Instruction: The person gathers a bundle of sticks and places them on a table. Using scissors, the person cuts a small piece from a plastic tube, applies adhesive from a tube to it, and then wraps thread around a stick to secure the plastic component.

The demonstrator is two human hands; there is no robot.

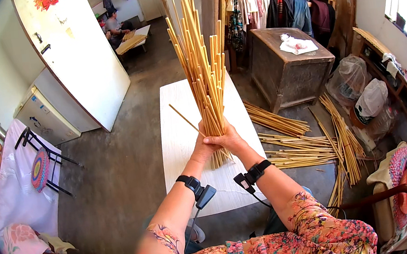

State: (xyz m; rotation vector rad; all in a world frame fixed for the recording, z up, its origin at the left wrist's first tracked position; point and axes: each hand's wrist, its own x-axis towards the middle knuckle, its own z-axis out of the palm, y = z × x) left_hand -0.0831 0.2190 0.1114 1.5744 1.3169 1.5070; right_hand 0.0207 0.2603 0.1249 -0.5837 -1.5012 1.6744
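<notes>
A thick bundle of thin yellow stalks [206, 83] stands nearly upright on the white table [176, 125], its tops at uneven heights. Around its lower part, my left hand [203, 145] closes from the left and my right hand [229, 138] from the right, with the thumbs meeting in front. One stalk [185, 117] leans out to the left by my left hand. Below my hands the lower ends show on the tabletop. The fingers behind the bundle are hidden. Both wrists wear black straps with small devices.
More stalks [294, 148] lie on the floor to the right, beside a dark wooden chest [279, 76]. An armchair [387, 195] is at the lower right, a folding chair [45, 158] at the left. People sit in the far room by a low table [133, 41].
</notes>
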